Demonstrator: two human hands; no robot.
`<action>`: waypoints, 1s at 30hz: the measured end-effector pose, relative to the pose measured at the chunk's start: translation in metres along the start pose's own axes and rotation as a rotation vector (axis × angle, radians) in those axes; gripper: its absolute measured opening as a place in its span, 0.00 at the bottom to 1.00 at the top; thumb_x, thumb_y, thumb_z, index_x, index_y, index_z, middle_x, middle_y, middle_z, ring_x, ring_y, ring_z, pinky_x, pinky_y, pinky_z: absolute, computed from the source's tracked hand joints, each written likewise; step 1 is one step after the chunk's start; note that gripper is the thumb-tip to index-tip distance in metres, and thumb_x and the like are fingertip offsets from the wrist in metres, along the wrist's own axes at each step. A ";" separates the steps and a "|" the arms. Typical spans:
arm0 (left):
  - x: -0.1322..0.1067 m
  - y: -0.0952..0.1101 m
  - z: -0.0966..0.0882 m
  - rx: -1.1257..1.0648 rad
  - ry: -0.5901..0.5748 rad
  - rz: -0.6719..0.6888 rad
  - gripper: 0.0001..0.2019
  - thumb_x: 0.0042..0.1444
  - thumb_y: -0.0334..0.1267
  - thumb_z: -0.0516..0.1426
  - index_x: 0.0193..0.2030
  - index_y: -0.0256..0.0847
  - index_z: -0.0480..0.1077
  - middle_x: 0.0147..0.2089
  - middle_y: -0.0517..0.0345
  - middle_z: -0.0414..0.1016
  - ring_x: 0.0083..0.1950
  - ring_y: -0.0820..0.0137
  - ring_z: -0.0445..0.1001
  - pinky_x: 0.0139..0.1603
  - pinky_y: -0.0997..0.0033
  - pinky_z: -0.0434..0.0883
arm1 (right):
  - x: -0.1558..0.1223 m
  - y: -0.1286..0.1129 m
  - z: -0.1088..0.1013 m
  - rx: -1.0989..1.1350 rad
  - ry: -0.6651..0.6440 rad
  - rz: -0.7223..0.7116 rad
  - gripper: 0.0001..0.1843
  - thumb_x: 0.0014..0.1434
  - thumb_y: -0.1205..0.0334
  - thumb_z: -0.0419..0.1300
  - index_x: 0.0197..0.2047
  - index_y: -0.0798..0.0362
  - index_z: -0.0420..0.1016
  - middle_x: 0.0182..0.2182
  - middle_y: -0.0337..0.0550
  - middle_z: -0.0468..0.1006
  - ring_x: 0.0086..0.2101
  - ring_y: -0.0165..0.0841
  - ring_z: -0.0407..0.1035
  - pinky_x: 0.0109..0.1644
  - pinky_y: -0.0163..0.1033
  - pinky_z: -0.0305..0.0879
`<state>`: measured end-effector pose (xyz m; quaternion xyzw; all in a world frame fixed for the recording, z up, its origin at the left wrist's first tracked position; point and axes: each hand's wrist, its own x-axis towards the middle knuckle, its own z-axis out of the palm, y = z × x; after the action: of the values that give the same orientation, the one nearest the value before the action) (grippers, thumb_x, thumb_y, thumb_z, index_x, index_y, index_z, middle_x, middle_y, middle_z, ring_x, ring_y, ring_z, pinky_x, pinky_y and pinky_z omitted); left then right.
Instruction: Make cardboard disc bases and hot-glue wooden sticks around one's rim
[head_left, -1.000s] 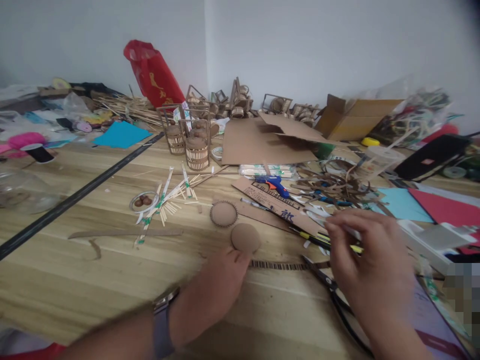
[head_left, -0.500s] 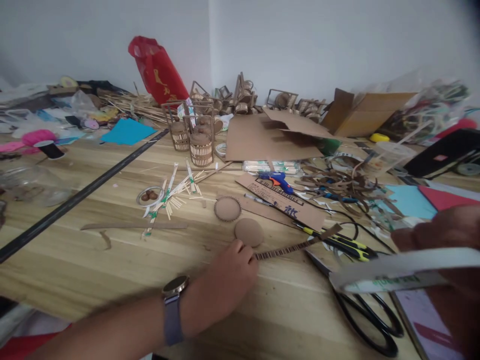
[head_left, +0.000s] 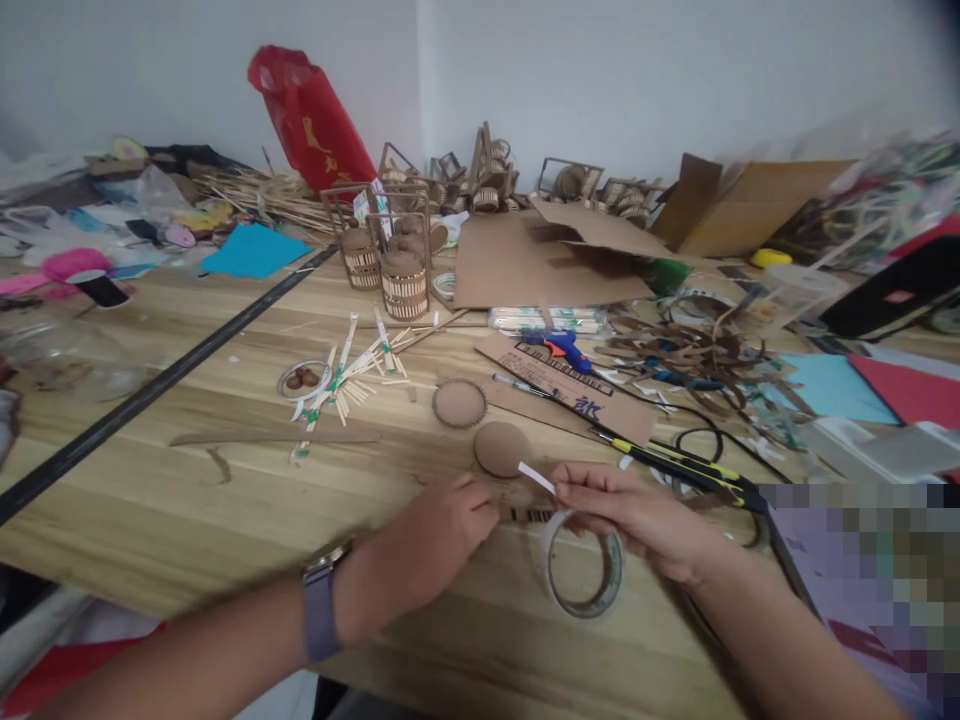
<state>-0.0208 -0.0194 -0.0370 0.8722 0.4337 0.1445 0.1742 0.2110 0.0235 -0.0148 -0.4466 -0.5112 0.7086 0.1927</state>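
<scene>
My left hand (head_left: 431, 535), a watch on its wrist, presses its closed fingers on the end of a corrugated cardboard strip (head_left: 531, 515) lying on the wooden table (head_left: 187, 510). My right hand (head_left: 637, 515) pinches the loose white end of a roll of tape (head_left: 581, 560), which hangs from its fingers just right of the left hand. A plain cardboard disc (head_left: 501, 448) lies just beyond both hands. A second disc with a toothed rim (head_left: 459, 403) sits a little farther back.
A yellow-and-black knife (head_left: 675, 467) and a printed cardboard strip (head_left: 574, 392) lie right of the discs. A blue glue gun (head_left: 559, 347), cardboard scraps, flat cardboard sheets (head_left: 540, 265), small slatted cardboard lanterns (head_left: 403, 280), loose sticks (head_left: 352, 375) and a long black bar (head_left: 161, 385) are spread over the table.
My right hand has come down from close to the camera to the table beside my left hand, bringing the tape roll with it. The cardboard strip now lies flatter under both hands.
</scene>
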 end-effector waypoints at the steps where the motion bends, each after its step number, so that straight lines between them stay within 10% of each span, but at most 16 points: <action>1: -0.003 -0.005 -0.001 0.037 -0.007 0.005 0.13 0.64 0.26 0.49 0.34 0.42 0.72 0.39 0.57 0.76 0.44 0.65 0.72 0.48 0.66 0.69 | -0.001 0.000 0.000 -0.025 -0.001 0.016 0.22 0.50 0.44 0.67 0.30 0.55 0.69 0.19 0.28 0.58 0.20 0.22 0.46 0.28 0.33 0.46; 12: -0.014 -0.012 0.000 -0.165 0.081 -0.191 0.07 0.58 0.27 0.56 0.41 0.40 0.69 0.42 0.58 0.74 0.44 0.67 0.72 0.47 0.67 0.69 | 0.016 -0.015 0.019 -0.516 -0.098 0.024 0.19 0.52 0.43 0.58 0.28 0.52 0.65 0.22 0.31 0.59 0.24 0.27 0.52 0.28 0.35 0.48; 30: -0.004 -0.007 0.000 -0.214 0.106 -0.247 0.02 0.59 0.33 0.58 0.35 0.40 0.72 0.35 0.59 0.72 0.37 0.69 0.70 0.40 0.71 0.67 | 0.017 -0.012 0.020 -0.564 -0.107 0.006 0.16 0.52 0.47 0.58 0.27 0.51 0.65 0.22 0.32 0.59 0.25 0.29 0.53 0.28 0.35 0.49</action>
<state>-0.0279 -0.0189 -0.0406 0.7800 0.5282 0.2132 0.2592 0.1836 0.0297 -0.0102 -0.4461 -0.6962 0.5615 0.0315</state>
